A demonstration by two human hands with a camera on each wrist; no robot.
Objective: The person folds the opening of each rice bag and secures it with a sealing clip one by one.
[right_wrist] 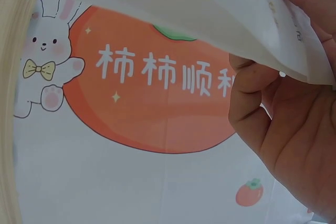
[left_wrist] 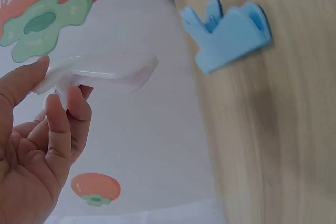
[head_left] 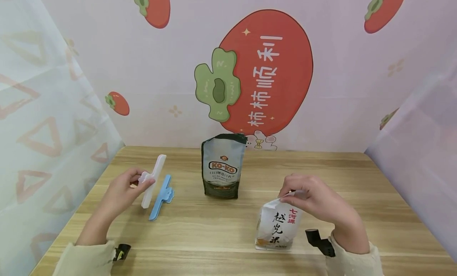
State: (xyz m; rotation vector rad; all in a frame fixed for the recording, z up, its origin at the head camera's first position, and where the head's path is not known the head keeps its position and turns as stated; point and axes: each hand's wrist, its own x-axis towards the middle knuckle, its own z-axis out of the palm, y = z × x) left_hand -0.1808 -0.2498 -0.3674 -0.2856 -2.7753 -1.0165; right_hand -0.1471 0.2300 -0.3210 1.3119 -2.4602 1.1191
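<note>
Between thumb and fingers, my left hand (head_left: 123, 190) pinches a white bag clip (head_left: 154, 181), held above the table at the left. In the left wrist view the clip (left_wrist: 113, 72) lies sideways against the backdrop, its handle end at the fingers. Just right of that hand a blue bag clip (head_left: 162, 198) lies on the tabletop. My right hand (head_left: 314, 196) grips the folded top edge of a white rice bag (head_left: 276, 226) with dark and red lettering. The right wrist view has the bag (right_wrist: 231, 14) close up, its edge between thumb and curled fingers.
A dark green and pale KO-KO rice bag (head_left: 223, 169) stands upright at the middle back of the wooden table (head_left: 200, 236). Behind it hangs a backdrop (head_left: 342, 89) printed with persimmons; pale cloth sides (head_left: 53, 121) flank the table.
</note>
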